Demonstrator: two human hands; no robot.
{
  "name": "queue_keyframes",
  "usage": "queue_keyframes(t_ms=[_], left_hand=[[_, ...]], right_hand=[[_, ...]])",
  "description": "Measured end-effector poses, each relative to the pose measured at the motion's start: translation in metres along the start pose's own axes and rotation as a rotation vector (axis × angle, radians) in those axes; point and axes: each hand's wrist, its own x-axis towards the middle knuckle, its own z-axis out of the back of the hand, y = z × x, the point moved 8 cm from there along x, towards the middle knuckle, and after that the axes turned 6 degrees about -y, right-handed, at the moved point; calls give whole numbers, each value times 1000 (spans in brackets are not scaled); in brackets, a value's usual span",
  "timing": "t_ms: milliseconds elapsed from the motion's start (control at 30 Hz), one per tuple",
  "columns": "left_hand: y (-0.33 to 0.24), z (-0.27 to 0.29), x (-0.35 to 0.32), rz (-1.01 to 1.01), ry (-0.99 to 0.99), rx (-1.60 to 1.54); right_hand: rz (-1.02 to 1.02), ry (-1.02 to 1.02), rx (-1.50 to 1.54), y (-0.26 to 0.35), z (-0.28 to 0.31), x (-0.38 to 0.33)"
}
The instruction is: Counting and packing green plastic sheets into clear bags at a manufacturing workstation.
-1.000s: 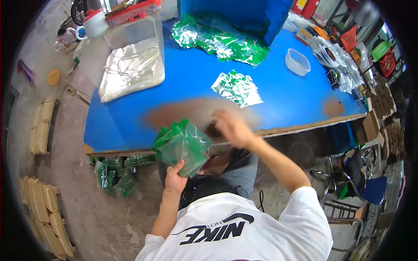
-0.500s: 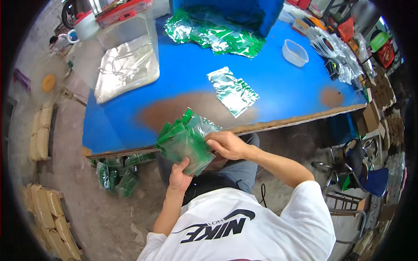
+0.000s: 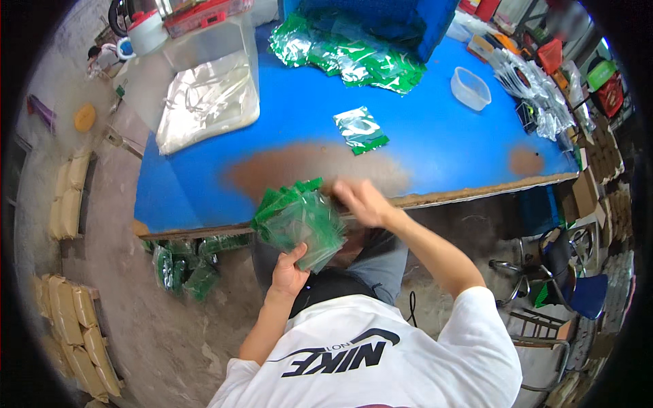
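Observation:
My left hand (image 3: 290, 273) grips a fanned stack of green-and-clear plastic bags (image 3: 297, 224) at its lower edge, thumb on top, in front of the table edge. Just right of the stack's upper corner is my right hand (image 3: 364, 202), smeared by motion; whether its fingertips hold anything cannot be made out. A green-and-clear plastic bag (image 3: 360, 129) lies flat on the blue table (image 3: 292, 119) beyond my hands. Farther back, a heap of similar bags (image 3: 350, 58) spills out of a blue bin (image 3: 439, 30) onto the tabletop.
A clear plastic container (image 3: 470, 88) stands at the right. At the left, a translucent bin holds clear plastic film (image 3: 211, 95). Silvery packets (image 3: 537, 88) crowd the far right end. Green packs (image 3: 183, 265) lie on the floor under the table's left side.
My right hand has come away from the stack's right edge, where it was gripping. Less bag material lies on the table in front of the heap. The view has shifted slightly.

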Motion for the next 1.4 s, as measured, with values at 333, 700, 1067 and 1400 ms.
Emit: queue_keyframes(t_ms=[333,700,1067,1400], left_hand=[[-45,26,-27,-169,12,99],[-86,-32,-4,-348,-31,282],[-118,-142,67,-784,406,1113],[-124,-121,77,-765,287,1283]], right_hand=[[348,-111,-62,25,-38,34],[79,-371,352,30,-10,24],[15,-270,145,2,-14,36],[237,-139,39,14,-17,53]])
